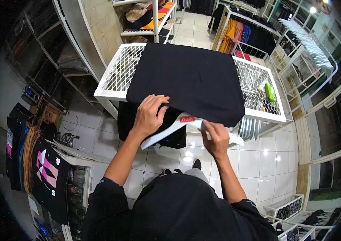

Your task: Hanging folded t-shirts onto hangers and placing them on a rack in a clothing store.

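A black garment (188,78), likely a T-shirt, lies spread flat across a white wire-mesh table (119,70). My left hand (151,114) grips its near edge, fingers on top of the cloth and thumb close to the edge. In my right hand (216,135) is a white clothes hanger (170,131) with a red label, held near its middle. The upper part of the hanger sits at the garment's raised near edge, partly hidden by the cloth. More black cloth (128,120) hangs below the table's front, behind my left hand.
A green packet (270,92) lies on the mesh at right. Several hangers (248,128) hang under the table, and more white hangers (312,45) line a rack at right. Printed shirts (48,177) hang at left. Caps (139,13) fill a shelf behind.
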Demonstrator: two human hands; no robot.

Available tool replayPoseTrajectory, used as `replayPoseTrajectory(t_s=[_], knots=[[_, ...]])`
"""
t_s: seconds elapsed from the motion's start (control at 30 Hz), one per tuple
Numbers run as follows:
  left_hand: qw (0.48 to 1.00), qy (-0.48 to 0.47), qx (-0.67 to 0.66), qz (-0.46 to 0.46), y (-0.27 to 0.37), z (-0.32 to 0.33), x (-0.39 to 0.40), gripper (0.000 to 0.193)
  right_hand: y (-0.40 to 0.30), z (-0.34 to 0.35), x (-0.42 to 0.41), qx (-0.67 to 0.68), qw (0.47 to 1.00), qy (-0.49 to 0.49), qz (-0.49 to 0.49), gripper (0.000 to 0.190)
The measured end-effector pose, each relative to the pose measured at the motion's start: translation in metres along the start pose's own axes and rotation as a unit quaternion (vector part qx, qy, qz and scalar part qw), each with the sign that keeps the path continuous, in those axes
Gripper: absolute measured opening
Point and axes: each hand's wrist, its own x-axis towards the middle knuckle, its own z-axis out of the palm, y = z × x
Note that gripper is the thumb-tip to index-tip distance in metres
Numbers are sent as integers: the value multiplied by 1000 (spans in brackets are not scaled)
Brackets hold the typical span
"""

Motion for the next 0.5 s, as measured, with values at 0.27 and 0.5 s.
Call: replayPoseTrajectory(t_s=[0.27,0.5], knots=[[1000,-3,20,2,0,-9,0,15,32,-47,18,-93,977,103,161,27],[1000,-11,7,4,1,-5,-1,12,22,-26,50,-101,967,98,211,50]])
